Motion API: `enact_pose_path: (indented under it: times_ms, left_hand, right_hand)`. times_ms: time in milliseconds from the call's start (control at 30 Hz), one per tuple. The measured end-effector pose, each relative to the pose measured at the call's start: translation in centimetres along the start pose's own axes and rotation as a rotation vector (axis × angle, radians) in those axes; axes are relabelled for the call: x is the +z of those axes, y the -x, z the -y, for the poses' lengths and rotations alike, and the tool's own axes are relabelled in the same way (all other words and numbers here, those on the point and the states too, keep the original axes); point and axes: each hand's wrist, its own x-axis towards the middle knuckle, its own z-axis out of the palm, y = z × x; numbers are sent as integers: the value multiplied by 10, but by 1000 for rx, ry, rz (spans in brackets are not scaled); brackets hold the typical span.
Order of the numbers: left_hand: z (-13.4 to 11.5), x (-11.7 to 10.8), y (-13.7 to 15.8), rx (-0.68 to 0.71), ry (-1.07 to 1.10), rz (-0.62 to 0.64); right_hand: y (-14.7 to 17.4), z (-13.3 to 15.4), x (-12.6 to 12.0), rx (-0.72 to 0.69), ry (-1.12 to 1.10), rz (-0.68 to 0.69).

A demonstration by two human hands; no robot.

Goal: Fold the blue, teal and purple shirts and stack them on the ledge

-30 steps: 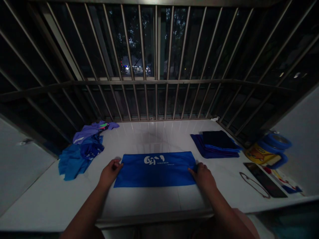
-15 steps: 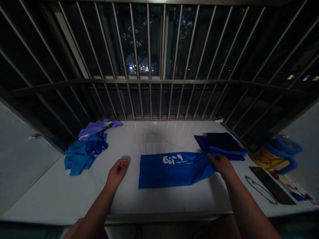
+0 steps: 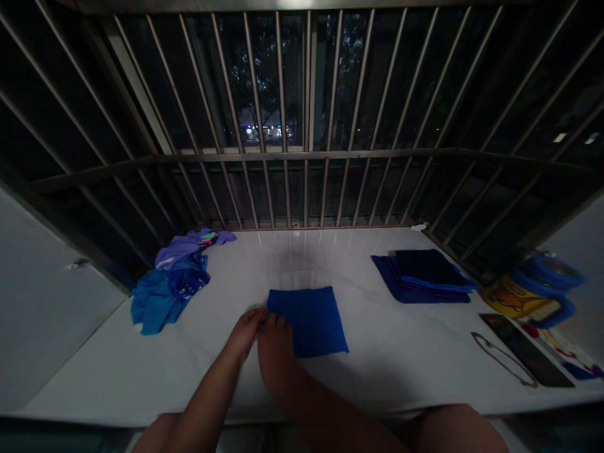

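A blue shirt (image 3: 314, 321) lies folded into a small, near-square block on the white ledge in front of me. Its printed lettering is out of sight. My right hand (image 3: 277, 343) reaches across to the left edge, its fingers curled over the fabric there. Close against it, my left hand (image 3: 248, 330) is closed at the same edge, its fingertips by the upper left corner. Both sets of fingertips are partly hidden where the hands meet.
A stack of folded dark and blue clothes (image 3: 425, 277) sits at the right. Crumpled purple and blue clothes (image 3: 174, 280) lie at the left. Near the right wall are a yellow-and-blue container (image 3: 523, 292), a dark flat slab (image 3: 526, 349) and a looped cord (image 3: 503, 358). Metal bars (image 3: 306, 154) close the back.
My right hand has swung left with the shirt's right end, folding it over onto the left part. My left hand has moved right to meet it at the left edge.
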Motion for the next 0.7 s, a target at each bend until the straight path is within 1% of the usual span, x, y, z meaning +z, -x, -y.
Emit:
enact_pose_path:
  times_ms: [33,100,167,200,267,333,367,433,500,567,633,700]
  left_hand:
    - [1,-1,-2,60,-89,-21]
    - [2,-5,-4,132,-199,-64]
    - [2,-10,-3,204,-260,-110]
    - [2,-12,0,281,-316,-127]
    - [2,-15,9,501,-476,-109]
    - [5,-17,24,716,-645,-13]
    - [9,-19,34,784,-710,41]
    - [20,-22,54,866,-822,138]
    - [35,-23,75,913,-921,196]
    - [52,-22,94,962,-1010,221]
    - [68,-15,111,1042,-1077,215]
    - [81,-3,123,1127,-1119,182]
  right_hand:
    - [4,3,18,10,21,1]
    - [15,-1,49,-6,80,-3]
    - [30,-16,73,-139,112,-12]
    - [40,-27,81,-218,116,-22]
    - [63,-54,89,-389,117,-54]
    - [89,-87,86,-555,110,-86]
    - [103,-105,82,-625,104,-100]
    - [128,-141,70,-725,90,-105]
    - [150,-175,58,-730,78,-93]
    - [167,-203,49,-667,70,-92]
    - [179,-223,48,-580,73,-128]
    - [184,-233,55,-505,89,-194]
